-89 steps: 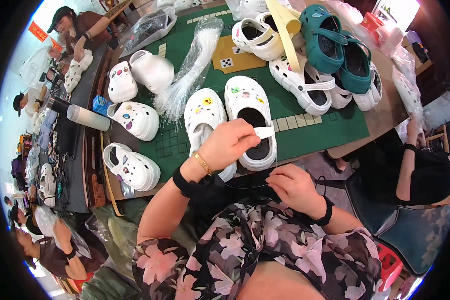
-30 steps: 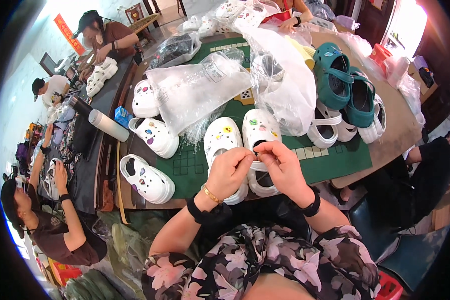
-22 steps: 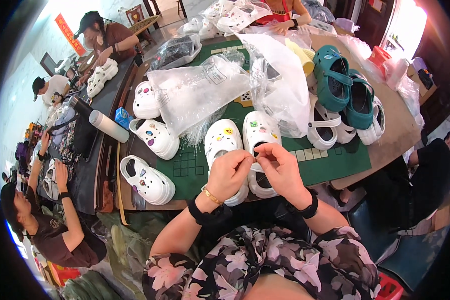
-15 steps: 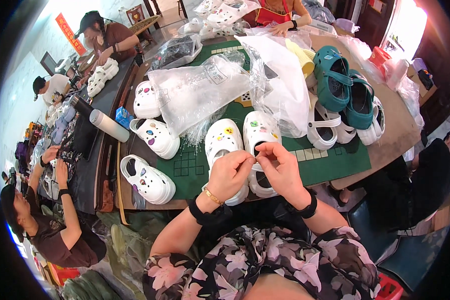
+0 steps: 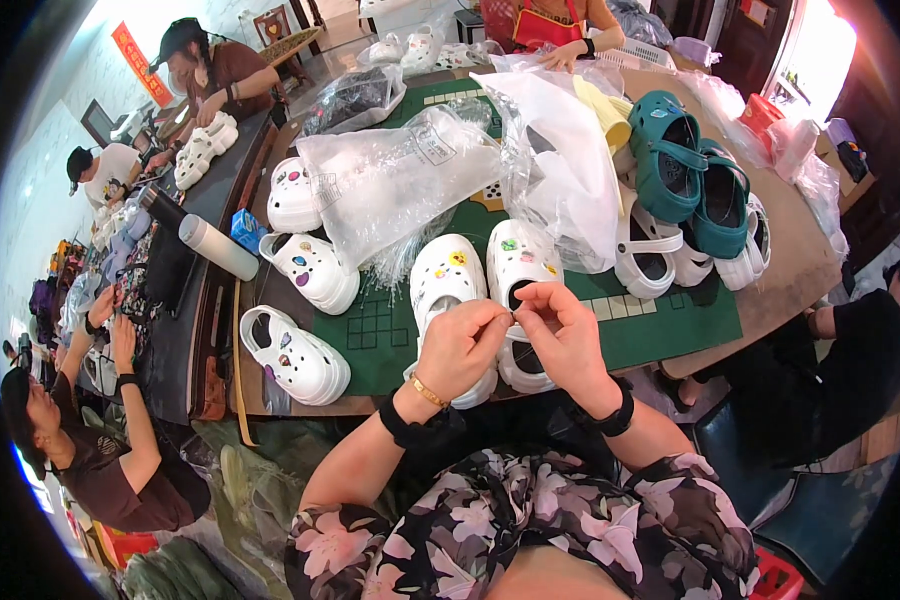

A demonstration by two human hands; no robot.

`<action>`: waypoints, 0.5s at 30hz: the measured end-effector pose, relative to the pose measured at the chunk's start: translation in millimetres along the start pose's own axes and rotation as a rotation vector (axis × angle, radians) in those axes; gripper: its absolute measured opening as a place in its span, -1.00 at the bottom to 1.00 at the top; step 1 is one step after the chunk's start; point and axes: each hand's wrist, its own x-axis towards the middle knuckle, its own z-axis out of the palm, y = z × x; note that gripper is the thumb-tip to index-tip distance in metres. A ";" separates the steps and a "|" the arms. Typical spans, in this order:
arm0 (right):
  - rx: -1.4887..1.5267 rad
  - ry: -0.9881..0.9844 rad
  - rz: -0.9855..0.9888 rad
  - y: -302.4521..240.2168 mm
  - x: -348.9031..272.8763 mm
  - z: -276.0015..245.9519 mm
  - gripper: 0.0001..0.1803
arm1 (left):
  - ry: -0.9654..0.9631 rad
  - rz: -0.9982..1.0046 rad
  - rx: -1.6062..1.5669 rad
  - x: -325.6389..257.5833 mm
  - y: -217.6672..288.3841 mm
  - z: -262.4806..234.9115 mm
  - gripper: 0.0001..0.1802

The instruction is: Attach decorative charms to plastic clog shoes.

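A worker's left hand (image 5: 462, 345) and right hand (image 5: 566, 335) meet fingertip to fingertip over a pair of white clogs (image 5: 485, 300) at the near edge of a green cutting mat (image 5: 660, 320). Both hands are pinched narrow, thumbs against forefingers, closed on something too small to make out, just above the heel end of the right-hand clog. The pair lies side by side on the mat, toes pointing away, each toe dotted with small coloured charms.

To the left, three more white clogs (image 5: 310, 270) with charms sit along the table's edge, one of them (image 5: 295, 355) nearest the worker. Beyond the pair, crumpled clear plastic bags (image 5: 400, 180) are heaped across the mat. To the right stand teal clogs (image 5: 695, 190) stacked over further white ones. At a dark bench on the far left, beside a white cylindrical bottle (image 5: 218, 247), other people handle more white footwear.
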 end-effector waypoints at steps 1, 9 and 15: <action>-0.010 -0.002 -0.001 -0.6 0.0 0.1 -0.79 | 0.004 0.013 0.010 -0.1 -0.6 0.1 -0.88; 0.005 -0.019 0.013 -3.2 -0.1 -1.2 -0.79 | 0.017 0.052 0.041 0.4 -0.7 2.4 -0.89; 0.024 -0.014 0.031 -2.0 -0.2 -0.5 -0.78 | 0.032 0.114 0.123 0.2 -2.2 5.1 -0.92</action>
